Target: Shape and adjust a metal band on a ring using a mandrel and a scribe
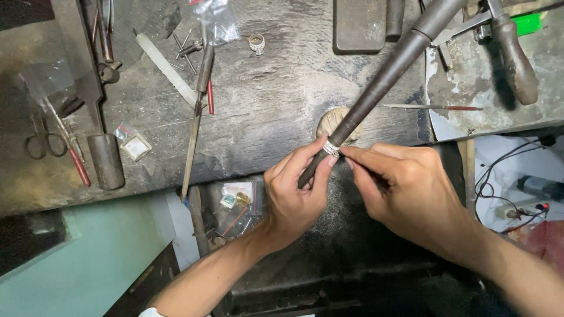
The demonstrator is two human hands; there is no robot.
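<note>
ring (331,147) sits on tapered mandrel (376,88); left hand (294,191) grips mandrel, right hand (405,188) pinches thin tool against ring.

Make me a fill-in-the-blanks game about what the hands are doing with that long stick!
1. A shiny ____ sits around the tapered metal rod.
2. The left hand grips the rod's ____ end.
3. Scissors lie at the bench's ____ edge.
4. The right hand pinches a thin ____ against the ring.

Missing words: ring; lower; left; tool
</note>
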